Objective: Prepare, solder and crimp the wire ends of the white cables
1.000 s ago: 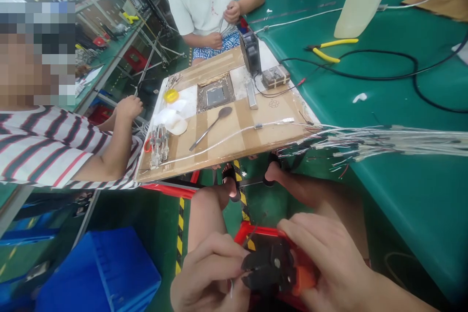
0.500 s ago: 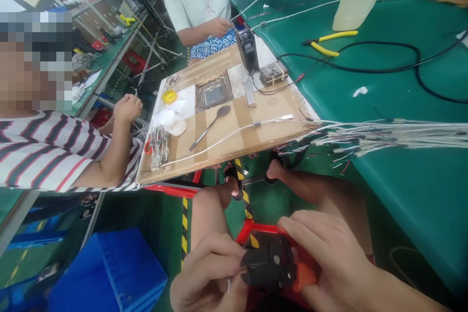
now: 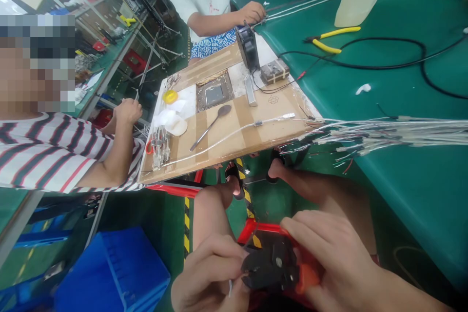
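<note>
My right hand [image 3: 329, 248] is wrapped round the red-orange handles of a pair of pliers [image 3: 272, 263] with thick black jaws. The jaws point left, toward my left hand [image 3: 214, 270]. With thumb and fingers pinched, my left hand holds a thin whitish wire [image 3: 230, 287] close to the jaw tips. Its end is mostly hidden by my fingers, and I cannot tell whether the jaws touch it. Both hands are low over my lap, below the cardboard-covered board.
On the cardboard-covered board [image 3: 263, 136] are a spoon [image 3: 210, 124], a black fan [image 3: 247, 48] and a USB cable [image 3: 237, 129]. Wire bundles [image 3: 395, 131] cross the green table [image 3: 413, 185]. Two co-workers sit left and opposite. A blue bin [image 3: 113, 273] stands lower left.
The co-worker opposite has brought down the cable that was held up; one hand now rests beside the fan, the other farther right. My hands and the pliers are nearly unmoved.
</note>
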Demonstrator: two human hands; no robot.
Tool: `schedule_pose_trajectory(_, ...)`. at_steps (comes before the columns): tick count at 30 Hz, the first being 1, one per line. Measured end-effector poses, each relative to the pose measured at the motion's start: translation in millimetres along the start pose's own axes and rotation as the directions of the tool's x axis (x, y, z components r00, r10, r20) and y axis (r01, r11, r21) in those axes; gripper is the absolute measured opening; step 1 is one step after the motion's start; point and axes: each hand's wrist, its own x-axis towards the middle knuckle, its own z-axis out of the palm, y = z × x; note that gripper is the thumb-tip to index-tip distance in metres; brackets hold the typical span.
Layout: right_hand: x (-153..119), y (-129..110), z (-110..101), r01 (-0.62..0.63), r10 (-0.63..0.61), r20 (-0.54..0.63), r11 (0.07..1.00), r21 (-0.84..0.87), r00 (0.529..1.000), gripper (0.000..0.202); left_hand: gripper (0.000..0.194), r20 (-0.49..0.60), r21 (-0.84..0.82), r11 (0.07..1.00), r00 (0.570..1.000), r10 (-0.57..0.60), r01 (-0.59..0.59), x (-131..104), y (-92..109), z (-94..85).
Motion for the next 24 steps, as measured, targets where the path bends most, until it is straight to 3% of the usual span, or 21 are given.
schedule_pose_trajectory(14,0.5,-3.5,0.7,-0.042,0.040,0.017,0.995,0.092,0.999,0.020,0.011,0.006,0.051,0.998,1.000,-0.030,0.030,4.5,2.8,3.1)
schedule_pose_trajectory(20,-0.6,-3.4,0.8,-0.033,0.032,0.021,0.996,0.087,0.999,0.027,0.009,-0.028,0.069,0.997,0.999,-0.036,0.038,4.3,5.9,5.9)
schedule_pose_trajectory(24,-1.1,-3.7,0.4,-0.045,0.043,0.017,0.992,0.118,0.999,0.018,0.011,-0.024,0.079,0.996,0.999,-0.045,0.046,5.0,6.9,7.4)
